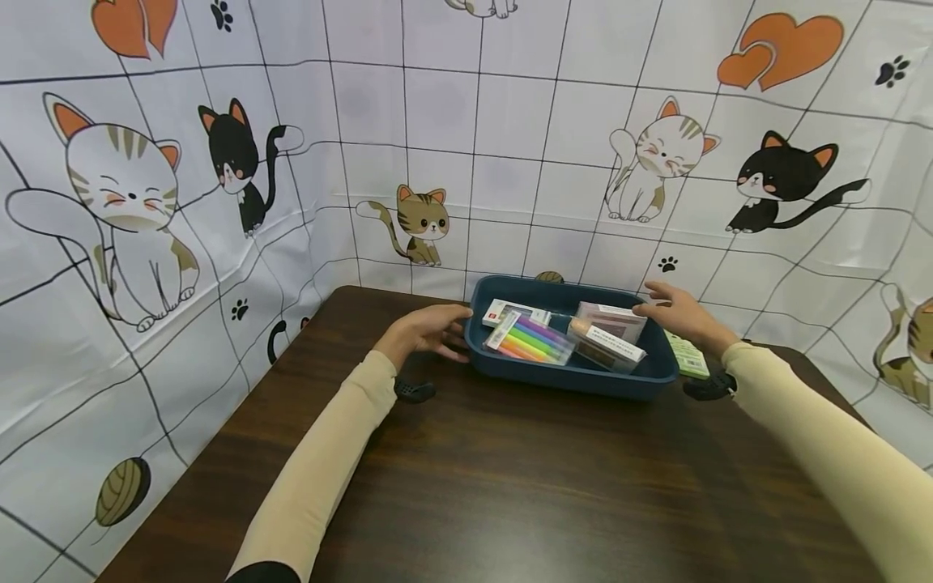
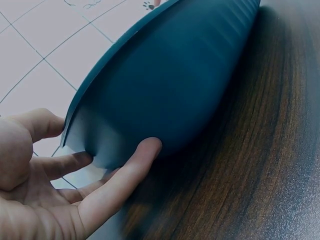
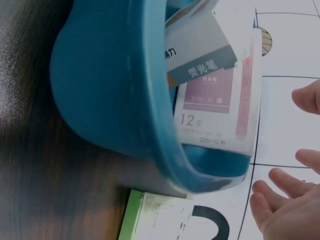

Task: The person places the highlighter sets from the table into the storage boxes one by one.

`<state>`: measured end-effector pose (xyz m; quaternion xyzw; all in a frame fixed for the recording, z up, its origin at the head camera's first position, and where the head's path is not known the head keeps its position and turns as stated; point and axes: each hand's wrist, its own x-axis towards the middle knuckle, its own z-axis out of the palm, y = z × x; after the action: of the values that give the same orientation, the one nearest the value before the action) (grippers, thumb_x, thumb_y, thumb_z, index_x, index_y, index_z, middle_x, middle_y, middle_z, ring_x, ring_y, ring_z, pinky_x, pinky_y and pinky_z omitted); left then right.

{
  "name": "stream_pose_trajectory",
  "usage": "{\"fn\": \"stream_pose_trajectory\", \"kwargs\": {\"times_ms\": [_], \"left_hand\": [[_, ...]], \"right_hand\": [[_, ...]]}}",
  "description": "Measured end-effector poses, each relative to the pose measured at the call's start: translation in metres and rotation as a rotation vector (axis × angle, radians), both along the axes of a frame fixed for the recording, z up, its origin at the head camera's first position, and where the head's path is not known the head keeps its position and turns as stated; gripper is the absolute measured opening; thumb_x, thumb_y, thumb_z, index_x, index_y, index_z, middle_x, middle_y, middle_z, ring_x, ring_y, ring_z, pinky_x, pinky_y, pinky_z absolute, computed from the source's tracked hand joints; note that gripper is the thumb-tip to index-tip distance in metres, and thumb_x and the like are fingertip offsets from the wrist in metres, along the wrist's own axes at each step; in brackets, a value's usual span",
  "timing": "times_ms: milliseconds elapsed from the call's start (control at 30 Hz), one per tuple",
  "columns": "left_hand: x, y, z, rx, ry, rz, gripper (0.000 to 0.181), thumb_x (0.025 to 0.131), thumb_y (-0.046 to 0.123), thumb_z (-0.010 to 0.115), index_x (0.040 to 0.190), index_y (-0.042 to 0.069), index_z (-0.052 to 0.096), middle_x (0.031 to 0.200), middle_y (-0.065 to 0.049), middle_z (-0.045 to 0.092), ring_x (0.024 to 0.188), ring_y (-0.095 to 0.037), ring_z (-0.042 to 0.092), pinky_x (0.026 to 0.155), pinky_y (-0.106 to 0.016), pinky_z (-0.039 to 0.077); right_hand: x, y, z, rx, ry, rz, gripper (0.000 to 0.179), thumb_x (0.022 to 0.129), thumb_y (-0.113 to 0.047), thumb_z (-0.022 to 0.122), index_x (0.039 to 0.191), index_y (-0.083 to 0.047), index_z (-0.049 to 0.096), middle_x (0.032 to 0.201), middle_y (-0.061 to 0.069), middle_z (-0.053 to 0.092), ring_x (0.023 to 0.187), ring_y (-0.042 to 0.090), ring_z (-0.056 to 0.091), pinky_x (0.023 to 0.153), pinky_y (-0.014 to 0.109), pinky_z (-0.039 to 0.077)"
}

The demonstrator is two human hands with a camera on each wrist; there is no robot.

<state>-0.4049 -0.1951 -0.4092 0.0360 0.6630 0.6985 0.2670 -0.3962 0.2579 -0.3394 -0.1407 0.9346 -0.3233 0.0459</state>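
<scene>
A dark blue plastic bin stands near the back of the table. At its left end is my left hand; in the left wrist view the fingers touch the outer wall, and the thumb is at the rim. My right hand is by the right end, fingers loosely spread, and the right wrist view shows it apart from the bin with nothing held. Inside lie a clear pack of coloured highlighters, a small white box, a white-labelled box and a clear pinkish pack.
A green and white pack lies on the table just right of the bin. The dark wooden table reaches back to a wall covering printed with cats and grid lines.
</scene>
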Motion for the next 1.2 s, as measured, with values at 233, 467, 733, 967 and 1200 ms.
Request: {"fn": "stream_pose_trajectory", "kwargs": {"times_ms": [233,467,733,967,1200], "left_hand": [[-0.001,0.0,-0.001,-0.008,0.008,0.001,0.048,0.108,0.029,0.051,0.148,0.004,0.044,0.13,-0.028,0.055,0.112,-0.043,0.062,0.083,-0.057,0.058],[-0.003,-0.001,-0.004,-0.002,0.0,0.004,0.046,0.108,0.029,0.051,0.147,0.005,0.046,0.128,-0.027,0.056,0.112,-0.042,0.062,0.083,-0.057,0.057],[-0.002,-0.002,-0.002,0.006,-0.006,-0.002,0.047,0.108,0.03,0.052,0.148,0.006,0.045,0.13,-0.027,0.054,0.114,-0.042,0.061,0.084,-0.058,0.057],[-0.001,-0.002,-0.001,0.004,-0.005,0.001,0.049,0.108,0.03,0.052,0.15,0.006,0.043,0.131,-0.027,0.053,0.114,-0.042,0.061,0.083,-0.058,0.057],[-0.002,-0.001,-0.002,0.005,-0.005,0.005,0.049,0.108,0.03,0.052,0.149,0.005,0.043,0.131,-0.028,0.053,0.113,-0.042,0.061,0.083,-0.058,0.057]], "right_hand": [[0.001,0.015,-0.002,0.038,0.025,-0.008,0.081,0.106,-0.043,0.052,0.161,0.002,0.014,0.161,0.033,0.018,0.143,0.053,0.024,0.107,0.069,0.033],[0.007,0.039,-0.006,0.096,0.002,-0.06,0.084,0.105,-0.049,0.049,0.159,0.006,0.014,0.153,0.041,0.025,0.138,0.058,0.029,0.107,0.072,0.03],[0.015,0.06,-0.009,0.143,-0.023,-0.095,0.086,0.104,-0.051,0.048,0.159,0.005,0.014,0.155,0.042,0.019,0.137,0.06,0.027,0.105,0.073,0.032],[0.019,0.069,-0.012,0.152,-0.003,-0.089,0.084,0.105,-0.049,0.051,0.159,0.005,0.017,0.152,0.043,0.022,0.134,0.063,0.03,0.103,0.075,0.031],[0.02,0.075,-0.016,0.147,-0.005,-0.105,0.086,0.104,-0.053,0.051,0.158,0.006,0.019,0.154,0.042,0.022,0.135,0.06,0.032,0.102,0.074,0.034]]}}
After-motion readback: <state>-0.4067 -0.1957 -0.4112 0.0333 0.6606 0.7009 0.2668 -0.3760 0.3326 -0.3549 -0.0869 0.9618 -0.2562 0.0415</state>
